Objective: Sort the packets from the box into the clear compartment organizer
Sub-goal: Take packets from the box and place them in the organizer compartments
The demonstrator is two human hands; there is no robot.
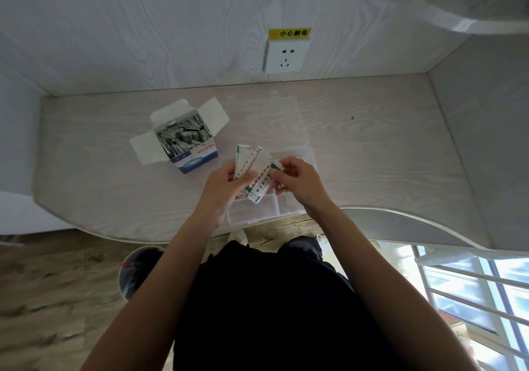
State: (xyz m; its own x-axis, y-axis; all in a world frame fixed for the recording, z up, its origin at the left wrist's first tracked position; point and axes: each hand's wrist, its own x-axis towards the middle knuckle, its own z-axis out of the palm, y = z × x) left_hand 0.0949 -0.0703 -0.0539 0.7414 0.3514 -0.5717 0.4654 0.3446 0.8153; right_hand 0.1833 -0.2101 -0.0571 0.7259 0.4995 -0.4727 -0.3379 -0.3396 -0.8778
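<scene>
An open white and blue box [197, 157] full of packets stands on the desk to the left. The clear compartment organizer [257, 214] lies at the desk's front edge, its lid [266, 121] folded open behind it. My left hand [226, 187] grips a fan of several white packets [244, 160] with green print above the organizer. My right hand [297, 180] pinches one packet [262, 187] of that fan at its right side. Most compartments are hidden beneath my hands.
The pale wood desk [372, 147] sits in a walled nook with a wall socket [286, 55] behind. A shelf [458, 4] hangs at the upper right. A bin [137, 270] stands on the floor below left, and a window railing [472, 290] is at the lower right.
</scene>
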